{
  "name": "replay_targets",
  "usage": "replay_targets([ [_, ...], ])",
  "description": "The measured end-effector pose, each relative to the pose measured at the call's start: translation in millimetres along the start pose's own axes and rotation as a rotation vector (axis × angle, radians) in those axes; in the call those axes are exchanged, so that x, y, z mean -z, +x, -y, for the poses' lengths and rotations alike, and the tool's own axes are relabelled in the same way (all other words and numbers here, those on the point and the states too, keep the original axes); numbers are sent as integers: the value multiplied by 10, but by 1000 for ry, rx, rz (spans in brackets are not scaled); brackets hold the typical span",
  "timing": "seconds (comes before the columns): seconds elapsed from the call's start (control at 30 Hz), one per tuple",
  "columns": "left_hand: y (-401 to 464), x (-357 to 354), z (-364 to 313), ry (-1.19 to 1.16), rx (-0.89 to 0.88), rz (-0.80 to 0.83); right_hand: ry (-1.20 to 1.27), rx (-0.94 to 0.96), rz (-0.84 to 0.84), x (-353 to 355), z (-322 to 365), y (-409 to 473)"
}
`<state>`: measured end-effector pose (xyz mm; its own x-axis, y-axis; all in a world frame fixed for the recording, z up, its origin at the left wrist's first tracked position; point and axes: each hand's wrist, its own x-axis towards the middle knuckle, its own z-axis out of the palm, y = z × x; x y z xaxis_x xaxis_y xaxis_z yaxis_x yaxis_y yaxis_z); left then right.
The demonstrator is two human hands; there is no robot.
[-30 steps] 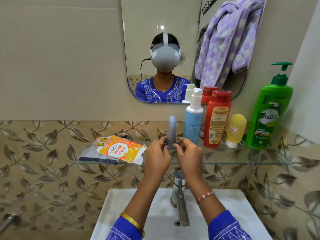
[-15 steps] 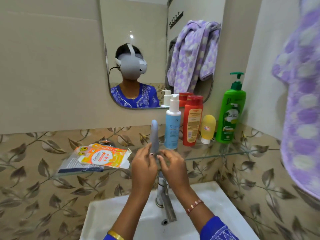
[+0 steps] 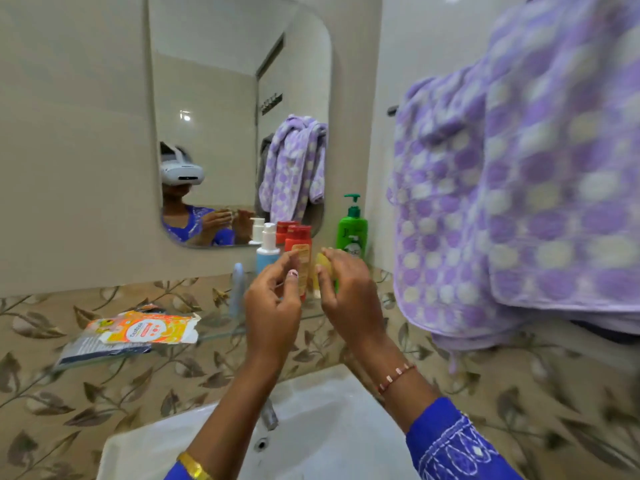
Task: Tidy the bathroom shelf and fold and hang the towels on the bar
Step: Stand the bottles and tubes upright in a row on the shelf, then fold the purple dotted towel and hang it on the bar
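A glass shelf (image 3: 221, 332) runs under the mirror. On it a grey-blue tube (image 3: 237, 292) stands upright, with a blue pump bottle (image 3: 267, 251), a red bottle (image 3: 298, 247), a small yellow bottle (image 3: 323, 263) and a green pump bottle (image 3: 352, 230) to its right. Both hands are raised in front of the bottles. My left hand (image 3: 273, 303) and my right hand (image 3: 346, 292) hold nothing, fingers apart. A purple-and-white checked towel (image 3: 519, 188) hangs bunched on the right wall, blurred.
An orange sachet pack (image 3: 145, 329) lies on a dark packet (image 3: 104, 348) at the shelf's left end. The white sink (image 3: 329, 410) with its tap (image 3: 269, 415) is below my arms. A mirror (image 3: 225, 116) on the wall reflects the towel and me.
Both hands have let go of the grey-blue tube, which now stands alone on the shelf, and have moved right and up. My view has swung right, bringing the hanging towel in close.
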<state>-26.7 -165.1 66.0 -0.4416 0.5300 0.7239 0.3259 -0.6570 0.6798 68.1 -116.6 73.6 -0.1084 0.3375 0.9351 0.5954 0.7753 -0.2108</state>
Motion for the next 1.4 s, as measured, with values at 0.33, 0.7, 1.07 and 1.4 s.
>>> replay_targets([
  [0.33,-127,-406,-991,-292,-72,147,-329,72,-193,1506,383,414],
  [0.7,290,-1143,-1595,-487,-200,331,-709,71,-285,2297,309,1180],
  [1.07,733,-1162,-1397,-492,-52,411,-1220,-361,-131,2050,114,1881],
  [1.4,931,-1262,-1128,-363,-13,520,-985,-327,-146,2031,52,1996],
])
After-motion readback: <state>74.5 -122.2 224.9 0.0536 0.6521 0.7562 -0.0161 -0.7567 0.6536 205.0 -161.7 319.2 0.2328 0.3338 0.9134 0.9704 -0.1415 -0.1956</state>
